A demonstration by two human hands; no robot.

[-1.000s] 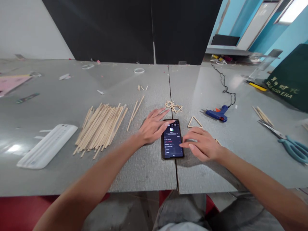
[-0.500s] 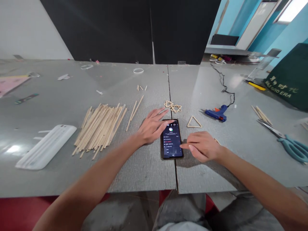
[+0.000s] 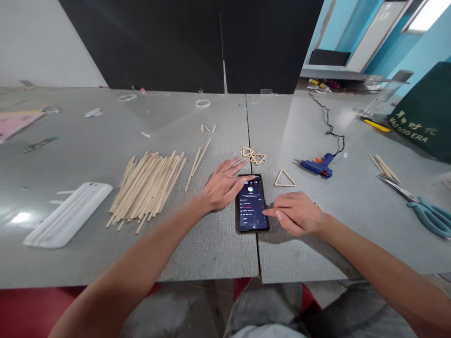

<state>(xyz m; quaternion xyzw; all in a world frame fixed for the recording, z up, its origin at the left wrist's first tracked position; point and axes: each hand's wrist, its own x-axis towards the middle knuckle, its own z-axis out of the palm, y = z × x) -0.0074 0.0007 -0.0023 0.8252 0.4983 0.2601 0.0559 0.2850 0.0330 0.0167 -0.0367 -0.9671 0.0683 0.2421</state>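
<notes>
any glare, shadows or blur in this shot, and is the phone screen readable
Head view: a bright glare spot on the left of the table, beside the white flat item; head view: a soft shadow under the right hand; head view: the left forearm looks soft-edged; head view: the phone is lit, its text too small to read.

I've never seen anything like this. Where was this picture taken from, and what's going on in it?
No robot here: these are a person's bare hands, seen from a camera worn on the head. The left hand reaches over the top of a phone; the right hand points a finger at its right side. The phone lies on the grey table; neither hand seems to grip anything. Left lies a pile of wooden sticks; right, a stick triangle, blue glue gun and scissors.
</notes>
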